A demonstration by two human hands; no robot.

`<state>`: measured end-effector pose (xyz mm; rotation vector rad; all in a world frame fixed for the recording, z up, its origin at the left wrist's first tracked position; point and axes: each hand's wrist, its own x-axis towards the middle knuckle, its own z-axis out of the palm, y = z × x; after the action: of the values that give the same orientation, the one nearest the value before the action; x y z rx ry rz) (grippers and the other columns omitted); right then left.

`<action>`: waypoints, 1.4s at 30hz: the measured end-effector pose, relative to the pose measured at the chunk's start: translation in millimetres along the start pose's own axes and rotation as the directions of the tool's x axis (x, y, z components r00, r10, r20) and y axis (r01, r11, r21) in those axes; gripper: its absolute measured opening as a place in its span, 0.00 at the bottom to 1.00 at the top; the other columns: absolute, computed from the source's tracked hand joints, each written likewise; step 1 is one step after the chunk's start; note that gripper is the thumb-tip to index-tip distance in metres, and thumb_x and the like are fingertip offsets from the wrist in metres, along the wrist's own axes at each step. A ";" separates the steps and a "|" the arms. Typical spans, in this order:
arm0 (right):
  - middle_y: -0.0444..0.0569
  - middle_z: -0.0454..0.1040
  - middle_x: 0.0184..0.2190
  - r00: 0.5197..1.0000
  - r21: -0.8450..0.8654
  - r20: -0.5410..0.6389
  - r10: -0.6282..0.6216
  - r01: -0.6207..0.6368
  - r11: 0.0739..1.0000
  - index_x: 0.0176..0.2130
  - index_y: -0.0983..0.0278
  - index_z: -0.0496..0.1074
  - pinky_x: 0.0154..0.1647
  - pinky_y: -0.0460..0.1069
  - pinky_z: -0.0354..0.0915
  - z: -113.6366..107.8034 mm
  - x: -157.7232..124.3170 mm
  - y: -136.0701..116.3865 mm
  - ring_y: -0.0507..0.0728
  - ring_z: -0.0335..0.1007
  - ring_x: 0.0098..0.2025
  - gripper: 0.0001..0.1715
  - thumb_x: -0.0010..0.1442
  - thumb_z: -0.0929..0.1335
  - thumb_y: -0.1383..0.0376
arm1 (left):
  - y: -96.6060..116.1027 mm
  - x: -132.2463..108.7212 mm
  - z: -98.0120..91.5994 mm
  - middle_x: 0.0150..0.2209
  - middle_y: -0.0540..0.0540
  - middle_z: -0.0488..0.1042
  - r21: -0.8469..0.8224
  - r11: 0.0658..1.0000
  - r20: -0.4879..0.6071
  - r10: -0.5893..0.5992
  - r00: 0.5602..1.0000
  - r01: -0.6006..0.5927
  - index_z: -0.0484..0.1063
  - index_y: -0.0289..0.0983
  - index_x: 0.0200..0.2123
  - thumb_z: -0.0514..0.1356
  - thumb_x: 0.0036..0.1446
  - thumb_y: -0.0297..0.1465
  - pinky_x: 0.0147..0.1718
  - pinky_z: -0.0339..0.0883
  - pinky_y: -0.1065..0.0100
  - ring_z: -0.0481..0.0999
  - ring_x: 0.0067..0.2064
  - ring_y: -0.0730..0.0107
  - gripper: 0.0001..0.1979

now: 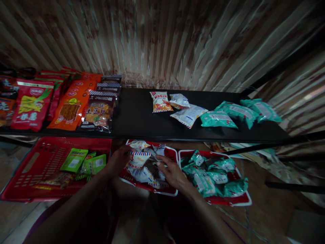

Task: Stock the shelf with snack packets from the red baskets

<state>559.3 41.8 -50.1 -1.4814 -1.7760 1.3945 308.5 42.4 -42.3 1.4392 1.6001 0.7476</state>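
A small red basket (174, 156) with a white rim holds several white snack bags with red-and-blue striped edges. My left hand (118, 160) reaches over its left side, with closed fingers at the edge of a white snack bag (139, 160) that stands tilted in the basket. From the right comes my right hand (173, 172), fingers stretched and apart, touching the bags there; its fingertips are partly lost among them. On the black shelf (137, 115) above lie a similar bag (160, 101) facing up and two more white bags (189, 114) beside it.
Teal bags (218, 119) lie at the shelf's right; more fill a second red basket (244, 197). Red (33, 105), orange (68, 108) and dark brown packets (98, 112) stand at its left. A larger red basket (25, 179) below holds green packets (74, 160). Pleated curtain hangs behind.
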 end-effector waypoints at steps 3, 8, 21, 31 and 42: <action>0.54 0.75 0.46 0.972 0.293 0.044 0.229 -0.232 0.928 0.52 0.61 0.65 0.41 0.56 0.73 0.2 -8.8 -2.3 0.59 0.75 0.44 0.26 0.61 0.61 0.50 | 15.5 1.8 12.3 0.35 0.49 0.74 -0.016 0.992 0.052 0.126 0.991 -0.125 0.72 0.38 0.32 0.53 0.48 0.24 0.36 0.68 0.70 0.73 0.36 0.71 0.10; 0.57 0.75 0.42 0.888 0.545 0.140 0.438 -0.438 0.715 0.55 0.63 0.60 0.37 0.55 0.74 -4.9 -19.0 -11.4 0.59 0.76 0.42 0.32 0.61 0.59 0.46 | 39.5 -0.5 29.9 0.30 0.50 0.70 -0.010 0.954 0.109 0.300 0.948 -0.301 0.69 0.39 0.25 0.52 0.44 0.21 0.39 0.66 0.69 0.71 0.36 0.71 0.09; 0.49 0.76 0.27 0.890 0.251 0.149 0.430 -0.455 0.854 0.49 0.63 0.66 0.23 0.48 0.68 -14.3 -25.7 -5.0 0.54 0.74 0.24 0.32 0.59 0.58 0.43 | 40.1 -4.4 11.6 0.43 0.44 0.73 -0.319 0.946 0.148 0.111 0.983 -0.058 0.66 0.39 0.24 0.56 0.47 0.28 0.42 0.67 0.64 0.72 0.43 0.66 0.02; 0.52 0.70 0.53 0.994 0.191 -0.107 0.019 0.001 0.982 0.51 0.59 0.69 0.56 0.57 0.61 -11.8 -20.6 -21.5 0.61 0.65 0.55 0.31 0.57 0.63 0.44 | 23.1 0.2 -0.5 0.24 0.54 0.69 -0.582 0.813 0.056 0.014 0.998 0.021 0.66 0.37 0.30 0.60 0.47 0.30 0.29 0.63 0.73 0.68 0.26 0.77 0.07; 0.49 0.68 0.56 0.981 0.546 0.193 0.034 -0.136 0.827 0.59 0.55 0.60 0.58 0.57 0.60 8.4 -18.5 -29.5 0.60 0.64 0.57 0.40 0.49 0.73 0.55 | 28.4 3.8 4.7 0.18 0.56 0.67 -0.650 0.760 0.051 0.025 0.998 0.014 0.65 0.36 0.28 0.64 0.48 0.39 0.22 0.58 0.73 0.64 0.19 0.79 0.14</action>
<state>544.8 24.0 -22.7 -1.1501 -1.2292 1.9335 326.3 50.2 -20.9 0.9321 1.1121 1.1221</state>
